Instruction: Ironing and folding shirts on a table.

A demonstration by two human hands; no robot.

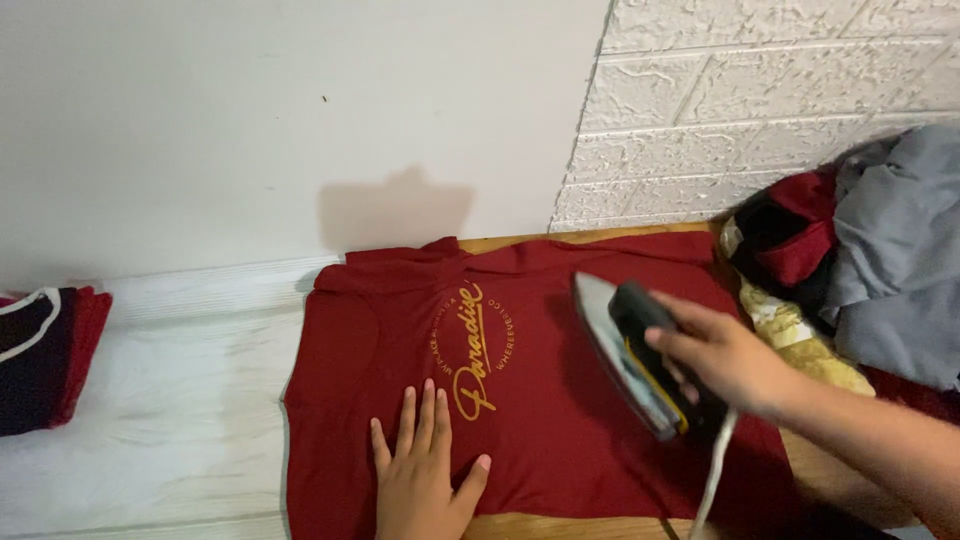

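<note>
So the red shirt point(560, 400) was spread flat over the wooden board point(520, 524), covering most of it from the back edge to the front edge, gold print facing up. A pile of clothes point(860, 260) sat bunched at the right end. The iron point(630, 355) was tipped up on its side over the shirt's right half, soleplate showing, cord point(712, 470) dangling off the front edge. Right hand point(725, 355) was wrapped tight round the handle. Left hand point(425, 470) lay flat, fingers spread, pinning the shirt near the front edge, holding nothing. Honestly the risk looked like that hot plate swinging close to the left fingers, or the cord snagging and dragging the fabric.
</note>
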